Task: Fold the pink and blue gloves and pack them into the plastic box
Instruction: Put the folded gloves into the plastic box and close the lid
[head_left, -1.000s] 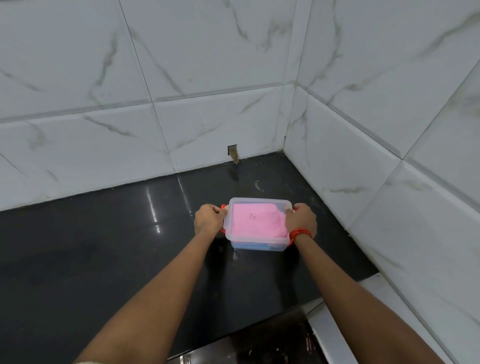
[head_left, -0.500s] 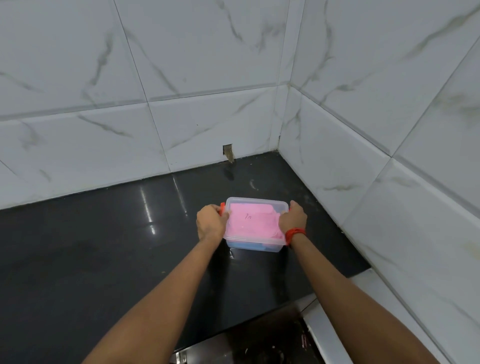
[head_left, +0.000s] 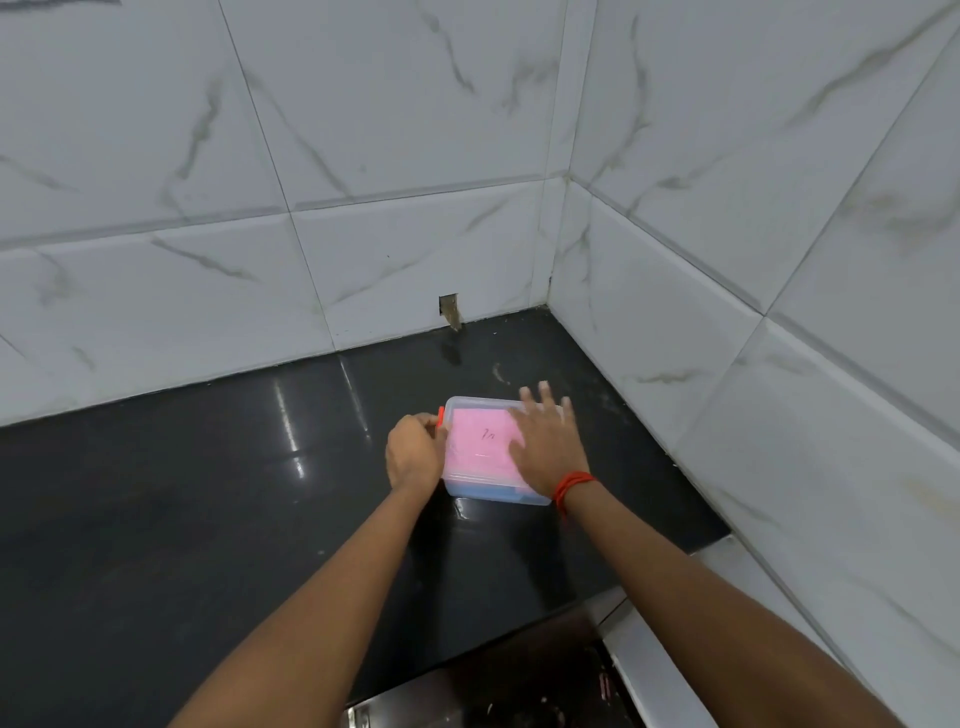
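White marble-veined wall tiles meeting in a corner at one o'clock, above a glossy black desk.

Left hand, at nine o'clock of the plastic box, clenched in a grip on the red latch at the box's left end. Right hand released, fingers spread, palm flat over the right half of the clear lid, apparently pressing down, though contact cannot be confirmed. Red thread around the right wrist.

Outward from the hands: box resting on the desk near the corner, lid on. Pink glove folded flat and filling the top, seen through the lid; blue glove underneath, showing only as a blue band along the near wall at six o'clock. A small dark mark on the pink, too small to read.

Judged from this: folding done, both gloves packed, lid seated. Left, at most, the clipping of the latches; right-end latch hidden under the right hand, so closed or not cannot be told. Very near the end.

Against half a second ago: right hand then gripping the box's right end, now lifted onto the lid with fingers splayed. Left hand at the same left end as before. Box in much the same place on the desk.

Small square notch in the tile at twelve o'clock, well apart from the box.
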